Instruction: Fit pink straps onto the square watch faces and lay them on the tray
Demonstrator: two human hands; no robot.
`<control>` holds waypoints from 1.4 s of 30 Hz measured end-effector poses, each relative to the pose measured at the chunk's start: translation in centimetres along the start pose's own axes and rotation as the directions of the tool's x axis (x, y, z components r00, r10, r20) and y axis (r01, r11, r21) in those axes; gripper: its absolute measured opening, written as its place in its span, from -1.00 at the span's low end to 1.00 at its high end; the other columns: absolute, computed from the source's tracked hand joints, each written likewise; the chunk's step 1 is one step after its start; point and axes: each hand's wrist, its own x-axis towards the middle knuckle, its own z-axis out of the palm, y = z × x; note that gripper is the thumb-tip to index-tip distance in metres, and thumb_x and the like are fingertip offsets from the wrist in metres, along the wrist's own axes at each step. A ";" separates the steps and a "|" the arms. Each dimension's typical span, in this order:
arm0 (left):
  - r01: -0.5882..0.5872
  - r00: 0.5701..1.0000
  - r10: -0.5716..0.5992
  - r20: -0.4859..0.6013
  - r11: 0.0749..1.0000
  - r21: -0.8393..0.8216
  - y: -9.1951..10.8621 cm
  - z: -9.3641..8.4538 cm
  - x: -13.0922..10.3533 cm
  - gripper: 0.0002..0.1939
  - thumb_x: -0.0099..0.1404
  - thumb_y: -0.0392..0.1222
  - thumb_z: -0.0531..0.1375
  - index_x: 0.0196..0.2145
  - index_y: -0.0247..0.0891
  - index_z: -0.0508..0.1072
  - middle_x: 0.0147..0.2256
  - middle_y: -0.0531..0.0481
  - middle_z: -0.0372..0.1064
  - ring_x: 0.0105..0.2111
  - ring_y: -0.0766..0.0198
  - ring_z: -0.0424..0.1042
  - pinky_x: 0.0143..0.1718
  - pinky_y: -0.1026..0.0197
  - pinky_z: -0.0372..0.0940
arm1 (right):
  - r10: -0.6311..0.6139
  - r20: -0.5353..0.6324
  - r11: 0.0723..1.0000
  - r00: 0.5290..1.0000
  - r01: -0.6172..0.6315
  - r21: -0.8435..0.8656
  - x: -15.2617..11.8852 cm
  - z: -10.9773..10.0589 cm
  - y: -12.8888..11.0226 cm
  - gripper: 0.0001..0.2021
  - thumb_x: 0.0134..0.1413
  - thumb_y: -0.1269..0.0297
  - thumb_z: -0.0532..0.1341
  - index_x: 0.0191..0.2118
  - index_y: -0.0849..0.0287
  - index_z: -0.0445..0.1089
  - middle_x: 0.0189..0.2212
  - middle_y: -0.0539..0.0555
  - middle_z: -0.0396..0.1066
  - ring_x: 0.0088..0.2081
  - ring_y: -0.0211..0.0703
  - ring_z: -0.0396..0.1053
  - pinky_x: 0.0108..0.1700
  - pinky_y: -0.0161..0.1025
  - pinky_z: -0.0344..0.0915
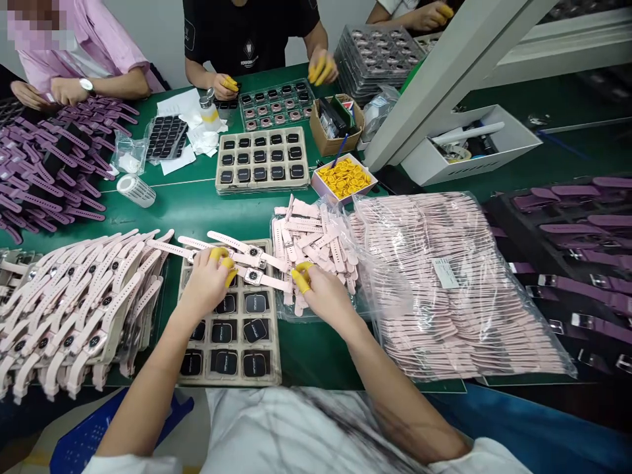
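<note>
My left hand (210,280), with yellow finger cots, is closed over the tray of watch parts (274,329). Its fingertips pinch the left side of a smartwatch (253,276) with a pale pink strap. Just beyond lies another strapped smartwatch (254,253) across the tray's far rows. My right hand (323,289), also in yellow finger cots, is closed at the end of the pink watch strap (276,283) reaching right from the held watch. Its exact grip is partly hidden. Beside these fingers is a heap of loose pink straps (316,234). Dark square watch cases (255,303) fill the tray's nearer pockets.
Stacked pink-strapped watches (74,296) stand at left, purple-strapped ones (54,164) behind. A bag of pink straps (444,283) lies at right. Ahead are another tray (261,181), a box of yellow finger cots (344,178) and a slanted post (444,85). Co-workers sit opposite.
</note>
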 end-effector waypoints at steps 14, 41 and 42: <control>0.037 0.992 -0.048 0.120 0.995 0.089 0.4 0.2 -2.1 -0.76 0.47 -0.20 0.12 -0.14 -0.35 0.55 -0.06 -0.33 0.51 -0.04 -0.19 0.44 -0.15 -0.10 0.34 | -0.135 -0.322 0.985 0.937 0.163 0.063 7.3 0.1 3.6 -0.64 0.33 0.36 0.01 0.10 0.22 0.43 0.07 0.29 0.48 0.15 0.14 0.35 0.24 0.04 0.27; -0.014 0.980 -0.156 -0.124 0.565 -0.825 10.5 0.7 -8.7 -0.44 0.48 -0.34 0.01 0.38 -0.12 0.15 0.14 -0.25 0.33 0.15 0.06 0.37 0.16 0.01 0.36 | -0.322 0.451 0.052 0.833 -0.460 0.886 -8.1 4.9 -4.3 -0.64 0.16 -0.08 0.31 -0.30 0.13 0.30 -0.72 -0.19 0.19 -0.72 -0.38 -0.04 -0.67 -0.37 -0.09; 0.001 0.983 -0.152 -0.102 0.563 -0.826 10.6 0.6 -8.7 -0.44 0.49 -0.32 0.00 0.39 -0.11 0.14 0.14 -0.25 0.31 0.15 0.06 0.36 0.17 0.01 0.35 | -0.306 0.458 0.020 0.835 -0.475 0.880 -8.2 5.0 -4.4 -0.64 0.15 -0.06 0.32 -0.31 0.13 0.30 -0.73 -0.19 0.18 -0.73 -0.39 -0.05 -0.68 -0.37 -0.10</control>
